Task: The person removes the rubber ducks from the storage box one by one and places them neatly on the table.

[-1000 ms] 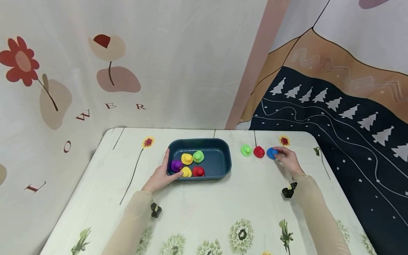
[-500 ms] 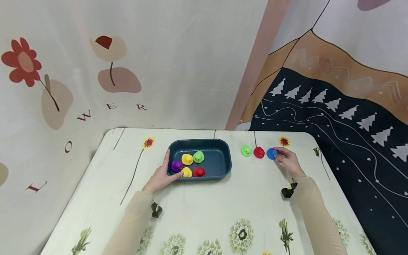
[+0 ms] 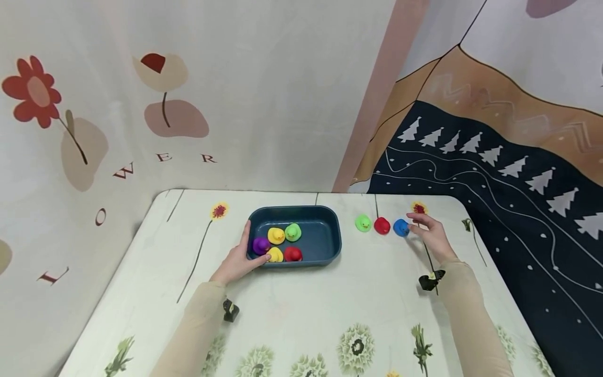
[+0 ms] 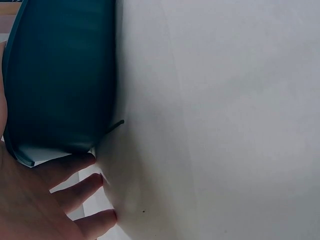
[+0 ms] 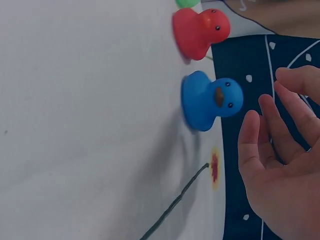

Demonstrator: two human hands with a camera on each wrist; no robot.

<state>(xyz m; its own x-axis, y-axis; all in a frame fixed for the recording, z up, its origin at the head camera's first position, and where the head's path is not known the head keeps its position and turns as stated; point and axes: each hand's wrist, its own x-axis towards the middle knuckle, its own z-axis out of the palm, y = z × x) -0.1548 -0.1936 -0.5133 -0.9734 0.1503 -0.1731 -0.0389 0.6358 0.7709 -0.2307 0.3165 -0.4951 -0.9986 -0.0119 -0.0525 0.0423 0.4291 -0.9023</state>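
A dark blue tray stands near the table's back edge. In the head view my left hand grips its left end, thumb over the front rim and fingers along the end wall. Toy ducks sit in its left half: purple, green, red and two yellow ones, the nearer beside my thumb. To the tray's right, a green duck, a red duck and a blue duck stand in a row. My right hand hovers right of the blue duck, fingers loosely spread and holding nothing.
A white floral cloth covers the table. Behind it hangs a pale printed cloth, with a dark tree-patterned part at the right. A small black device sits at the left wrist and another at the right wrist.
My right hand has let go of the blue duck and drawn back slightly to the right, its fingers spreading. The blue duck stays at the row's end; my left hand and the tray keep their places.
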